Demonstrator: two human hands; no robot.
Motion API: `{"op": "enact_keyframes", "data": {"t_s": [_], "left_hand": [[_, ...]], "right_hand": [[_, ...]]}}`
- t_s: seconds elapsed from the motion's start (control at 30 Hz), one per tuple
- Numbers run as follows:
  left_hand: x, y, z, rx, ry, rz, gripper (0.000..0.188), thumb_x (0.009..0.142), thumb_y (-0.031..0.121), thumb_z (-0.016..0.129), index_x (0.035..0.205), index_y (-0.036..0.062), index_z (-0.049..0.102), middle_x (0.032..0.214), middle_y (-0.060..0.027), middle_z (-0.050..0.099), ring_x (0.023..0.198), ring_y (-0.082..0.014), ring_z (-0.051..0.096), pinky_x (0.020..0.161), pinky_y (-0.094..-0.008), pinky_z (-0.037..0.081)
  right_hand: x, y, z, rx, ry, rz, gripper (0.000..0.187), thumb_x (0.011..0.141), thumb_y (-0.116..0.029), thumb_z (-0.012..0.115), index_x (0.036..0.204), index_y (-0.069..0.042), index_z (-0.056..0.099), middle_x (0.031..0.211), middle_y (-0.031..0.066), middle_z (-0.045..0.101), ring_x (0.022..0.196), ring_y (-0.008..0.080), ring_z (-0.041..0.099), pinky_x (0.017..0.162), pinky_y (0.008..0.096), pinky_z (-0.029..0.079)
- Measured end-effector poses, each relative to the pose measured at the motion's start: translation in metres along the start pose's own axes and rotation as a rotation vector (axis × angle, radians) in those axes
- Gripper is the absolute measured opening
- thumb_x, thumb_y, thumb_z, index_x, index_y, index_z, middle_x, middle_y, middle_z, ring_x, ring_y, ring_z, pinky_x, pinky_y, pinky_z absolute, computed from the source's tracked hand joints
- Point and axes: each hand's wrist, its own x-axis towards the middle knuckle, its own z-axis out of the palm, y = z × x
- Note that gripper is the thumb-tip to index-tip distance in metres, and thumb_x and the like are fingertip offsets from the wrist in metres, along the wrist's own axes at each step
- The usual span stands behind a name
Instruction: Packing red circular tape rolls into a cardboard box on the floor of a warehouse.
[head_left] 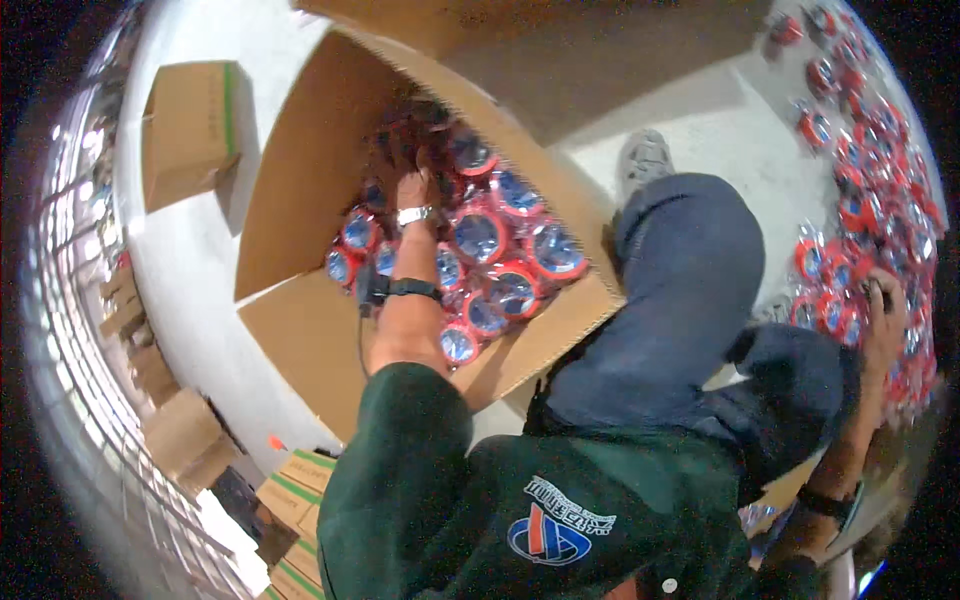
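My left hand [408,178] reaches deep into an open cardboard box [290,190], its fingers spread over wrapped red rings. These red rings with blue centres [478,236], each in clear plastic, lie side by side in the box. Shadow partly hides the fingertips. Far to the right, my right hand [884,318] is at a loose heap of the same wrapped rings [870,210] on the floor. Its fingers are bent, with a small dark spot between them; what they hold cannot be made out. Both wrists carry dark straps, and a metal bracelet is on the left.
A closed carton with a green stripe [185,135] stands on the pale floor at the far left. More striped cartons [298,490] are stacked at lower left, beside brown boxes [183,432]. A large cardboard panel [560,50] rises behind the box. My bent knee [690,240] is between box and heap.
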Motion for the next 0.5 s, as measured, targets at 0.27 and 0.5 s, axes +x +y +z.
{"op": "enact_keyframes", "data": {"t_s": [0.27,0.5], "left_hand": [[0.008,-0.059,-0.02,-0.287,0.146,0.178,0.029,0.081,0.014,0.057,0.105,-0.0022,0.061,0.102,-0.0228,0.063,0.094,-0.0347,0.06,0.083,-0.041,0.046],[-0.12,0.099,-0.225,-1.049,0.861,0.327,0.028,0.09,0.014,0.053,0.11,-0.0047,0.056,0.093,-0.0121,0.063,0.084,-0.018,0.059,0.076,-0.0299,0.047]], "right_hand": [[0.012,-0.017,0.003,0.058,0.221,-0.063,0.018,0.084,-0.018,0.057,0.089,-0.001,0.061,0.081,0.0036,0.06,0.074,0.0106,0.053,0.068,0.025,0.043],[-0.04,0.175,-0.036,0.086,0.229,0.239,0.022,0.08,-0.022,0.059,0.084,-0.001,0.062,0.074,0.0067,0.061,0.069,0.0136,0.056,0.065,0.0294,0.044]]}}
